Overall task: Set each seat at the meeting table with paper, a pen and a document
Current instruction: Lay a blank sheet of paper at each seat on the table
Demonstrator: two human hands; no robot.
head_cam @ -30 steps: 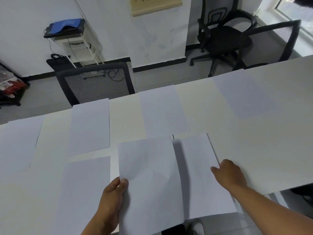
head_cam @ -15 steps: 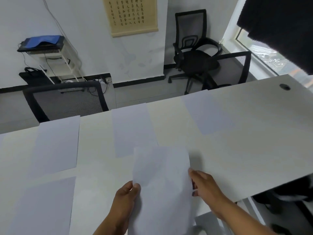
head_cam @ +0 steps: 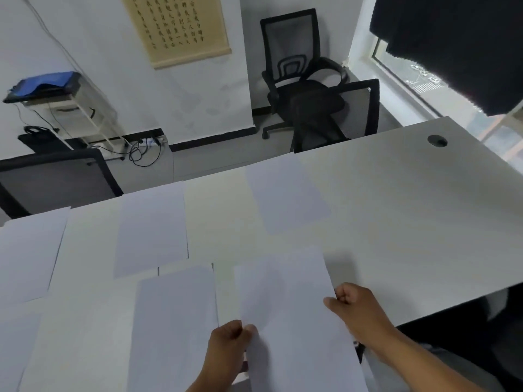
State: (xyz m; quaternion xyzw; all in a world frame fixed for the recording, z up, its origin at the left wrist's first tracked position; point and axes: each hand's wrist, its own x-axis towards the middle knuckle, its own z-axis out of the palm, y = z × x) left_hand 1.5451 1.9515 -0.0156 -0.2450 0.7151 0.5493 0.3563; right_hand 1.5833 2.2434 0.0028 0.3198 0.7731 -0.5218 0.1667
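Both hands pinch one paper sheet point(head_cam: 294, 315): left hand point(head_cam: 226, 346) at its near-left edge, right hand point(head_cam: 356, 309) at its right edge, above the desk point(head_cam: 396, 216). Other sheets point(head_cam: 152, 230) lie flat nearby.

White meeting table point(head_cam: 396, 210) with blank paper sheets point(head_cam: 151, 230) flat in two rows.
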